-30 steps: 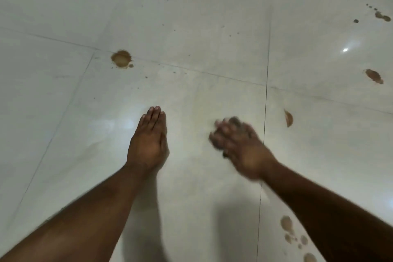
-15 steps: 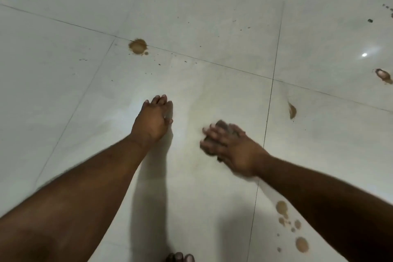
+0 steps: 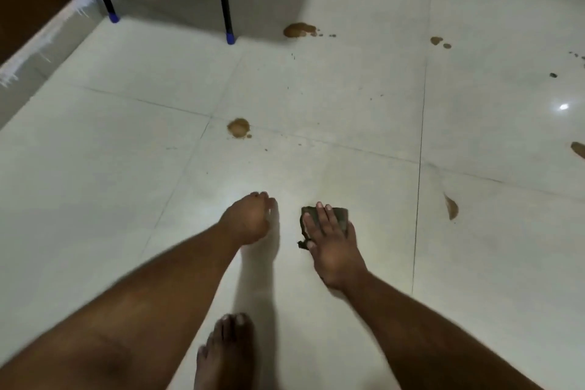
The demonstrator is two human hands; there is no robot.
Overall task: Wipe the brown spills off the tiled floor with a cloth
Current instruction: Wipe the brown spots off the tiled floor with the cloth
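A person crouches over the glossy white tiled floor (image 3: 95, 199), right hand (image 3: 332, 247) lying flat with straight fingers on a small dark crumpled cloth (image 3: 340, 215) at centre frame, pinning it to the tile. The left hand (image 3: 248, 220), just beside it, props on the floor with fingers bent under and grips nothing. A second ago the right hand was a blur in mid-stroke; now it sits sharp and settled, and the view has tipped up to reveal more floor, which suggests the patch underneath is done and the next stain is being sought. Five sizeable brown spills remain in view: a round puddle (image 3: 238, 128) above the hands, a larger one (image 3: 299, 30) at upper centre, a pair of drops (image 3: 437, 40) to its right, a teardrop smear (image 3: 452, 208) at right, and one (image 3: 579, 149) cut by the right edge; small specks scatter between them. Two thin black furniture legs with blue tips (image 3: 230, 38) stand at the top left, and one bare foot (image 3: 228, 355) shows at the bottom edge. Much wiping appears left.
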